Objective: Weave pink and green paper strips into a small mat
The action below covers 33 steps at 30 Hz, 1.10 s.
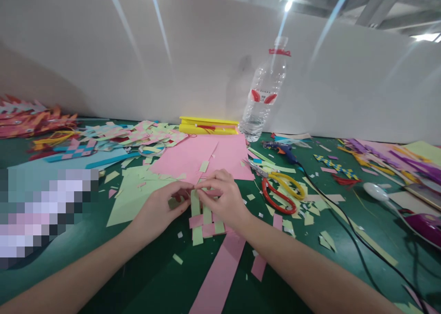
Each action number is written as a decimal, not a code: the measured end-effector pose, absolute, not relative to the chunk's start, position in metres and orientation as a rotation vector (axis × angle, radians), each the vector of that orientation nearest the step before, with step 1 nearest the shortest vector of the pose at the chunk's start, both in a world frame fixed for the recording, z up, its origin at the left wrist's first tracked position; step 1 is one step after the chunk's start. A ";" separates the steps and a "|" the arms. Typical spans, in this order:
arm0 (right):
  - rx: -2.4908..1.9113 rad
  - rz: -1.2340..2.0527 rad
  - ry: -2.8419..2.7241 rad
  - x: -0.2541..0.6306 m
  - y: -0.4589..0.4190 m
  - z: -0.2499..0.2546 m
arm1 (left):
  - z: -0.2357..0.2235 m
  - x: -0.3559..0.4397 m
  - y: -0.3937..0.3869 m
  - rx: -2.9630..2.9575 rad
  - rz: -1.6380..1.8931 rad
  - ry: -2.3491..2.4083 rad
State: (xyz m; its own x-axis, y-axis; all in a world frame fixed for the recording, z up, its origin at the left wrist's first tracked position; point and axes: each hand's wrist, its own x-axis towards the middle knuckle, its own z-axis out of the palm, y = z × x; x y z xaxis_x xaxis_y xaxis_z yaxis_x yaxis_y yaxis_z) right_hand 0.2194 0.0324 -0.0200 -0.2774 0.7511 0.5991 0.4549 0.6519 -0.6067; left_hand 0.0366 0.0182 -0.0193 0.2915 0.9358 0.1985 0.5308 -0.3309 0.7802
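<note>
A small weave of pink and pale green paper strips [207, 230] sits low over the dark green table, between my hands. My left hand [164, 208] pinches its upper left edge, thumb and forefinger close together. From the other side my right hand [223, 198] grips the top of the weave, its fingers meeting those of the left and hiding part of the strips. A wide pink paper strip [218, 275] runs from below the weave toward the near edge. Behind the hands lies a pink paper sheet [227, 155], with a pale green sheet [126, 194] to the left.
Scissors with red and yellow handles [280, 192] lie right of my hands among paper scraps. A plastic bottle [263, 93] stands against the white partition [155, 52]. A blue glue gun [284, 151] trails a black cord rightward. Woven paper pieces [141, 134] are piled at back left.
</note>
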 end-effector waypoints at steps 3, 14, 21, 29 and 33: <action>-1.006 0.378 -1.955 0.220 0.032 -0.020 | -0.020 0.036 0.018 1.948 0.917 1.311; -1.069 0.410 -1.817 0.223 0.035 -0.014 | -0.017 0.037 0.009 2.514 0.864 1.272; -1.032 0.490 -1.779 0.228 0.036 -0.006 | -0.018 0.044 -0.001 2.901 0.649 1.104; -1.030 0.330 -1.812 0.236 0.025 0.012 | -0.020 0.038 0.004 2.885 0.298 0.933; -1.085 0.357 -1.874 0.245 0.018 0.005 | -0.024 0.035 0.005 2.869 0.247 0.918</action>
State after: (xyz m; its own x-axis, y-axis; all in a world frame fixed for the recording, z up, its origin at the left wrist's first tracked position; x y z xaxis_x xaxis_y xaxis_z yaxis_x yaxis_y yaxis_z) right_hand 0.2448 0.0176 0.0047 -0.1970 0.8009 0.5655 0.5372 0.5707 -0.6211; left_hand 0.0346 0.0054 -0.0245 0.8028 0.5844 0.1182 0.5650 -0.8090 0.1624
